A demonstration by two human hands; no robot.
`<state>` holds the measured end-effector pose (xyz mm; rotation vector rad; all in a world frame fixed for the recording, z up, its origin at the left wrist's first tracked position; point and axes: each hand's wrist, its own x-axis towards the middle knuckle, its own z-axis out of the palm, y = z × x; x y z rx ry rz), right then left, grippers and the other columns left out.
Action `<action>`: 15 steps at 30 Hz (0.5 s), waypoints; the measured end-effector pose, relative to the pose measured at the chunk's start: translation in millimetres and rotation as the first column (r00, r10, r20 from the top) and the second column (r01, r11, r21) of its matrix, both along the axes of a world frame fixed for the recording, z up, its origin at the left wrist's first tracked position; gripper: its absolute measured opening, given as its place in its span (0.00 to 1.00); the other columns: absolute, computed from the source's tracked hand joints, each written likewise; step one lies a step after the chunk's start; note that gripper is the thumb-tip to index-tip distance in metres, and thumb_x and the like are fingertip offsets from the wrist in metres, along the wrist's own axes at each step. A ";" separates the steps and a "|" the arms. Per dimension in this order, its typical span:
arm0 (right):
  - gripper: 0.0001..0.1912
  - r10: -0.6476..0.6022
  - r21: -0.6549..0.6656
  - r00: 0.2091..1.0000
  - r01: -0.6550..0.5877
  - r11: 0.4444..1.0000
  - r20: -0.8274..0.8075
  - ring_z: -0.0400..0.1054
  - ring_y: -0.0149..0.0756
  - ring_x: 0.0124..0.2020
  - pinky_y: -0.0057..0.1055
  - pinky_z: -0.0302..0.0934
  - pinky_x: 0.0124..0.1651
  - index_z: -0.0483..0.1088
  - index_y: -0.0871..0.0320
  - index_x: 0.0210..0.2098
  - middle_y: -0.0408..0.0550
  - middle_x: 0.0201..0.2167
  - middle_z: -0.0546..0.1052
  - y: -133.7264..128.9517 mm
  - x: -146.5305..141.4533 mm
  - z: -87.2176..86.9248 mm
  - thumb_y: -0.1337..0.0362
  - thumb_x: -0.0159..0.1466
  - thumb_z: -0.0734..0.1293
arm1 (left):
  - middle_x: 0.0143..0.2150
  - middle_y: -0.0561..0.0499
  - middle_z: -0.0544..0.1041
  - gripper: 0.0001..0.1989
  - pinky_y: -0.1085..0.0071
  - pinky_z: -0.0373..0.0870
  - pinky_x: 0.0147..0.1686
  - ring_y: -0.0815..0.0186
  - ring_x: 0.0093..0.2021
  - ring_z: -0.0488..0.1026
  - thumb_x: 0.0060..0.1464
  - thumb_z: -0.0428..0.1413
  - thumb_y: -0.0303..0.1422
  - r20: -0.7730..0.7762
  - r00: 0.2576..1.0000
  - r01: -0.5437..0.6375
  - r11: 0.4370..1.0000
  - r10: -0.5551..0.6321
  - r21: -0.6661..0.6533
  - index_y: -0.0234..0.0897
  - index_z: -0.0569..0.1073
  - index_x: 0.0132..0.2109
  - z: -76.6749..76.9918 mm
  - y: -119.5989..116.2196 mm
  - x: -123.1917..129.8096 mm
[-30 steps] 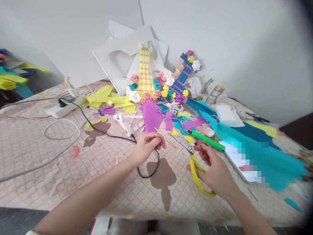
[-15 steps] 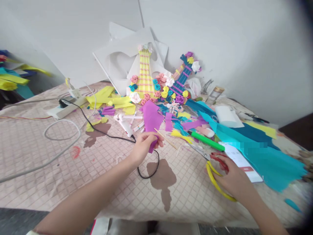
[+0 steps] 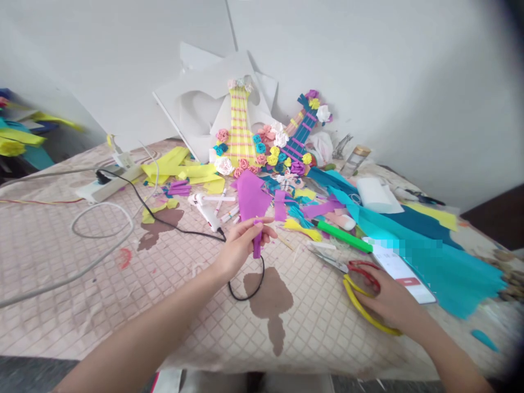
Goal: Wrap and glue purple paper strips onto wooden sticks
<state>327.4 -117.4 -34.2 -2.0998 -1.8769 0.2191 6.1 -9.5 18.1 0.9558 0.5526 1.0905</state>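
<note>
My left hand (image 3: pixel 241 245) pinches a small purple paper strip (image 3: pixel 257 245), which hangs down from the fingertips over the table. Behind it lies a larger purple sheet (image 3: pixel 251 194). On the right, my right hand (image 3: pixel 382 289) is closed around the handles of scissors (image 3: pixel 358 300) with one red and one yellow grip. The scissor blades point up and to the left, near the table top. A green marker-like stick (image 3: pixel 344 236) and a phone (image 3: pixel 403 273) lie just beyond this hand.
A white glue gun (image 3: pixel 207 212) with a black cord lies left of centre. Two flower-trimmed paper guitars (image 3: pixel 239 128) lean at the back. Teal crepe paper (image 3: pixel 450 273) spreads across the right, a power strip (image 3: pixel 108 183) sits at the left, and a jar (image 3: pixel 357 158) stands behind.
The purple piece in my left hand now hangs as a narrow, upright strip. A thin wooden stick near my left fingers has dropped lower in view. My right hand still holds the scissors, slightly shifted.
</note>
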 end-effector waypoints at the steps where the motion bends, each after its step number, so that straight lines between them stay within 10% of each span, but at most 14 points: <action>1: 0.22 0.024 -0.010 0.999 -0.023 1.000 0.040 0.70 0.52 0.44 0.45 0.66 0.45 0.67 0.57 0.44 0.57 0.43 0.75 -0.2 3.1 0.4 0.54 0.52 0.66 | 0.29 0.46 0.77 0.13 0.72 0.61 0.28 0.69 0.27 0.66 0.48 0.55 0.32 0.021 1.000 0.020 1.000 -0.020 -0.003 0.29 0.76 0.41 0.1 -0.7 0.1; 7: 0.20 0.055 0.034 0.954 -0.068 0.997 0.296 0.67 0.58 0.46 0.51 0.62 0.47 0.73 0.58 0.41 0.61 0.45 0.72 5.9 -3.5 27.9 0.52 0.52 0.66 | 0.37 0.43 0.78 0.15 0.71 0.63 0.33 0.67 0.32 0.70 0.46 0.55 0.23 0.090 0.986 0.144 0.990 -0.142 -0.007 0.29 0.74 0.44 0.9 -3.3 -1.2; 11: 0.19 0.061 0.036 0.997 -0.060 0.998 -0.038 0.72 0.47 0.35 0.44 0.68 0.37 0.72 0.57 0.40 0.53 0.39 0.77 35.3 -59.4 60.6 0.51 0.57 0.63 | 0.44 0.41 0.77 0.16 0.70 0.66 0.37 0.66 0.36 0.73 0.52 0.54 0.24 0.140 0.952 0.261 0.962 -0.270 0.078 0.33 0.70 0.49 3.2 -8.0 -1.3; 15: 0.10 0.368 0.100 0.870 -0.355 0.929 -0.328 0.72 0.42 0.36 0.38 0.67 0.38 0.74 0.52 0.36 0.47 0.35 0.78 87.1 -137.3 69.7 0.58 0.58 0.63 | 0.49 0.43 0.75 0.14 0.66 0.70 0.38 0.63 0.40 0.75 0.55 0.53 0.26 0.182 0.919 0.315 0.929 -0.349 0.193 0.39 0.65 0.49 6.4 -15.9 -1.5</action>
